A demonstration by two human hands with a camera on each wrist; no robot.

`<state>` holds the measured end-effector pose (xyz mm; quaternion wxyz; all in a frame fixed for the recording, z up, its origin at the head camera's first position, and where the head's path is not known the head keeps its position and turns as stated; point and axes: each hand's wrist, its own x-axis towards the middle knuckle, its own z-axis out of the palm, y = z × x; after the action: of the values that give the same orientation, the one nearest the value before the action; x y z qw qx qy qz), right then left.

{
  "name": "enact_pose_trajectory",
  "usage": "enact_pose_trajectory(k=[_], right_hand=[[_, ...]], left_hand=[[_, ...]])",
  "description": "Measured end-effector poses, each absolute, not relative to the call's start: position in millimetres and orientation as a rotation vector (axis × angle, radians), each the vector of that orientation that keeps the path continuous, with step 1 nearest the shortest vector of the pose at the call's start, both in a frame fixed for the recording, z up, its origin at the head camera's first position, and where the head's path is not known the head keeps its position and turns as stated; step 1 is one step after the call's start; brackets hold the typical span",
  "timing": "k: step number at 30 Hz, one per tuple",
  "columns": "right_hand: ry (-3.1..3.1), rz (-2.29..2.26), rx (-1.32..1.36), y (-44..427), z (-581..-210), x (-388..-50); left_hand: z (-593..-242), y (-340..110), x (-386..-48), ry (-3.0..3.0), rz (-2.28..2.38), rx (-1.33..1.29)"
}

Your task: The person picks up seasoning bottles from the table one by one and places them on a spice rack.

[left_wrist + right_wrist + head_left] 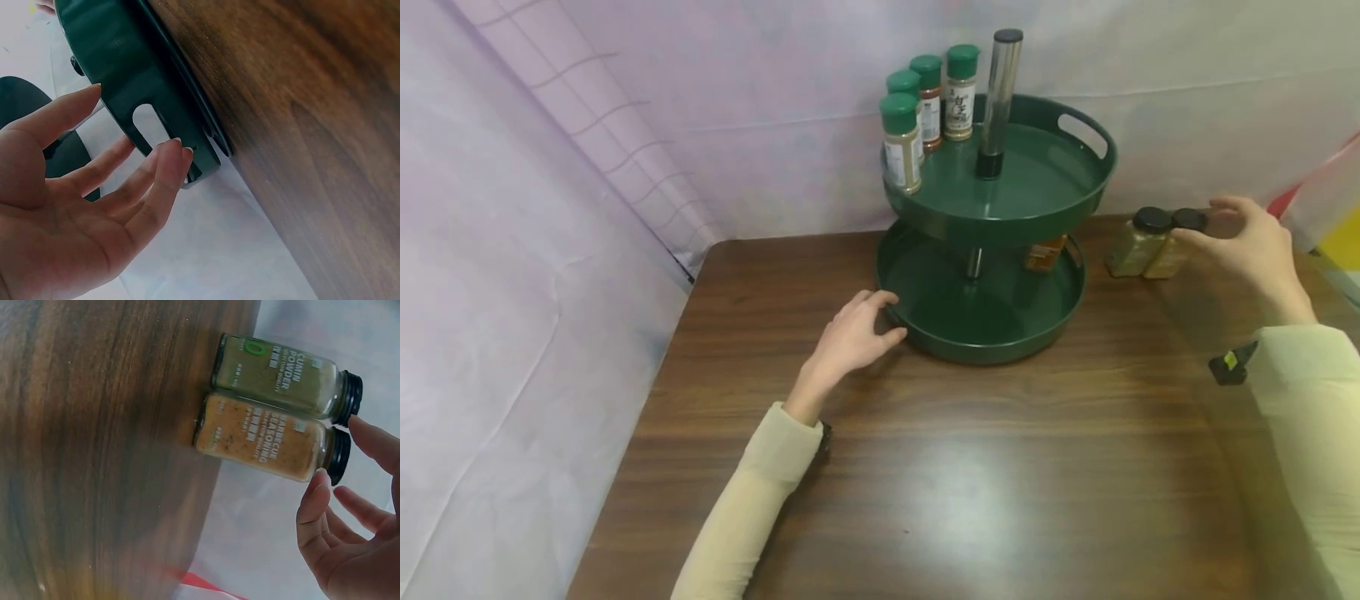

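Two square glass spice jars with black caps stand side by side at the right of the table. One is labelled cumin powder [275, 375], the other barbecue seasoning [262, 436]. My right hand [1251, 250] is at the barbecue jar, thumb and fingers spread either side of its cap; whether they touch it I cannot tell. A two-tier green turntable has an upper tray [1037, 187] and a lower tray [977, 352]. At the lower tray's left side is my left hand [853, 333], its loosely bent fingertips by the handle slot, the thumb tip near the rim.
Several green-capped spice bottles [901, 154] stand on the upper tray's left side, beside the metal post [1002, 92]. An orange-brown container [1043, 252] sits on the lower tray, partly hidden. The wooden table [887, 500] meets a white cloth [760, 150] behind.
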<state>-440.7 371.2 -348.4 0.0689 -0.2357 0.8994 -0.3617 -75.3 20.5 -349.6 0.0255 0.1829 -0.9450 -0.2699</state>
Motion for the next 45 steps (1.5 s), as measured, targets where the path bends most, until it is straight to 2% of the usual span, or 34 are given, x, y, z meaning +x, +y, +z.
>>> enact_pose_trajectory(k=[24,40,45], right_hand=[[2.824,-0.957,-0.759,369.6,-361.4,-457.5],[2.883,-1.068,-0.610,369.0,-358.2,-442.7],[2.944,-1.097,-0.679,367.0,-348.6,-438.9]], left_hand=[[-352.1,24.4,-76.3,-2.915,-0.884,0.553],[-351.0,20.4,-76.8,-2.913,-0.875,0.541],[-350.4,18.6,-75.8,-2.908,-0.864,0.549]])
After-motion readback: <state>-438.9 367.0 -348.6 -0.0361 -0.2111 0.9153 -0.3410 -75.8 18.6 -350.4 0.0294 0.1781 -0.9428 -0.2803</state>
